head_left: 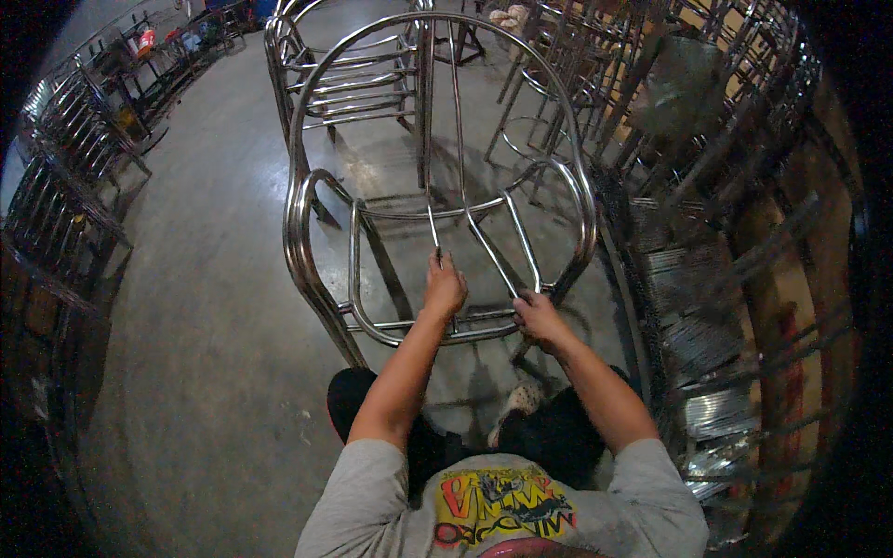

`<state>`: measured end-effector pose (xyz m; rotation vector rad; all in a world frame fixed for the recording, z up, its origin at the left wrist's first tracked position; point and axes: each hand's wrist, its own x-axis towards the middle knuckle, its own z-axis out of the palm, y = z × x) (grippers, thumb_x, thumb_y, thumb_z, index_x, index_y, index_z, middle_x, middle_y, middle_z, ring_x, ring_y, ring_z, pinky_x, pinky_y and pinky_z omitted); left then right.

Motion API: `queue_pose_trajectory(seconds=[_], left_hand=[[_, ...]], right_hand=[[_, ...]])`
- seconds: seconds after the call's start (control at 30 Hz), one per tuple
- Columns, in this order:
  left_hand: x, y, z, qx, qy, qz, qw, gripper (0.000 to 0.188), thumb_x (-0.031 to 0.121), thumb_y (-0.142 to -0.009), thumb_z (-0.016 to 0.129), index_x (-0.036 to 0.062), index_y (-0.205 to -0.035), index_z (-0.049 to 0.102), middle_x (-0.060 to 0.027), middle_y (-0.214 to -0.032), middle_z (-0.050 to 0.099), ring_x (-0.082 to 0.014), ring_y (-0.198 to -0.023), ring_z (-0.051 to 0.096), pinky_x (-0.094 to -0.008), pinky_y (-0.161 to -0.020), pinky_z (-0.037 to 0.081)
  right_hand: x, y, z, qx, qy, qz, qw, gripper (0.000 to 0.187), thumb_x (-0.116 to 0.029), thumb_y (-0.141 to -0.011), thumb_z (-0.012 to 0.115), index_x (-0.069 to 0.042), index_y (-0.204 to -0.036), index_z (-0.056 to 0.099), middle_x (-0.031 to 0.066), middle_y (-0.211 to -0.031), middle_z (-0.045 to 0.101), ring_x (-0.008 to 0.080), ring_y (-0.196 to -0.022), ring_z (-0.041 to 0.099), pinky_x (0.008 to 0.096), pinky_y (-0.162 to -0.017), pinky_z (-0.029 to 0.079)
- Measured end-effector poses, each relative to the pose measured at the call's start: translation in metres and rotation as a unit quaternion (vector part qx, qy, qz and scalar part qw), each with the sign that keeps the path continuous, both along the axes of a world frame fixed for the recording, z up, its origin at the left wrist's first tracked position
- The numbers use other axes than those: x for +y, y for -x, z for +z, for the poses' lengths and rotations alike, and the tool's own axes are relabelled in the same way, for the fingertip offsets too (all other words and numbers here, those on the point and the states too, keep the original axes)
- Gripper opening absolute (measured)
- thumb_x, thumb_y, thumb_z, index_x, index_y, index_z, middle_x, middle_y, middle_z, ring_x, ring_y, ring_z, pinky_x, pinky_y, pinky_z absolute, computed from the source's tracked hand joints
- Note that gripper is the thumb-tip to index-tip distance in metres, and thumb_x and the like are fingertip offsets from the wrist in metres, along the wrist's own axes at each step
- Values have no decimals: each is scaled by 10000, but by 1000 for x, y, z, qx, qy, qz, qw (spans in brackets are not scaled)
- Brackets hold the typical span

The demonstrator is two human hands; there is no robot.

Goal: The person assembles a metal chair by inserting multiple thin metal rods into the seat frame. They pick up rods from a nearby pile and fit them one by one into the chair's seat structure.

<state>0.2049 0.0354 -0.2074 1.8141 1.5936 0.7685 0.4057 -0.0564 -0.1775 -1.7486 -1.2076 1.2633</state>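
At twelve o'clock from the person, just beyond both hands, a chair frame (296, 228) stands on the floor (205, 307), its lower front bars near the wrists. The left hand (445, 284) is closed round the lower end of a slim rod (433, 223), which rises from the fingers toward twelve o'clock. To its four o'clock, the right hand (542, 321) grips the lower end of a longer bar (490, 252), fingers curled about it; that bar slants up toward eleven o'clock inside the frame.

Shiny bent metal tubing makes up the chair frame: a tall rounded hoop at the top, bulging side loops lower down and a curved, U-like piece near the hands. Both rods are smooth, narrow and silvery. Grey concrete, scuffed and softly reflective, forms the floor.

Behind the hoop, toward eleven o'clock, stands a second frame (276, 56) with several horizontal bars. Slatted metal frames (70, 200) line the ten o'clock side. Tangled metal tubes crowd one to two o'clock around a dull grey-green panel (684, 84), and glossy ribbed bundles (716, 418) lie at four o'clock.
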Motion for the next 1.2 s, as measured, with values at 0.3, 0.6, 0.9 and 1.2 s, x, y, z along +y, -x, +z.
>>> queue_pose_trajectory(seconds=[0.3, 0.6, 0.9, 1.2], left_hand=[[9, 14, -14, -57, 8, -4, 998, 432, 201, -940, 474, -54, -1282, 404, -321, -1099, 584, -488, -1007, 573, -546, -850, 454], [-88, 35, 55, 154, 65, -49, 985, 347, 295, -946, 452, -9, -964, 619, -267, -915, 668, -453, -887, 642, -545, -817, 487], [-79, 39, 45, 118, 22, -92, 988, 329, 278, -936, 484, -10, -878, 632, -284, -863, 652, -459, -829, 638, -554, -771, 493], [-83, 35, 51, 161, 35, -87, 982, 329, 302, -958, 478, 0, -952, 609, -289, -822, 641, -480, -807, 623, -578, -733, 482]], right_hand=[[35, 77, -5, -263, -45, 71, 961, 449, -376, -948, 508, 65, -1018, 558, 270, -977, 631, 416, -905, 621, 499, -787, 468], [58, 65, -13, -151, 11, 37, 988, 460, -386, -909, 528, 62, -884, 629, 287, -915, 661, 461, -885, 641, 505, -788, 508], [66, 82, -30, -138, -59, -14, 989, 454, -376, -926, 554, 69, -848, 604, 201, -761, 640, 310, -729, 622, 453, -690, 481], [64, 82, -24, -136, -47, 21, 989, 491, -385, -928, 524, 99, -945, 608, 296, -925, 653, 460, -905, 634, 503, -810, 484]])
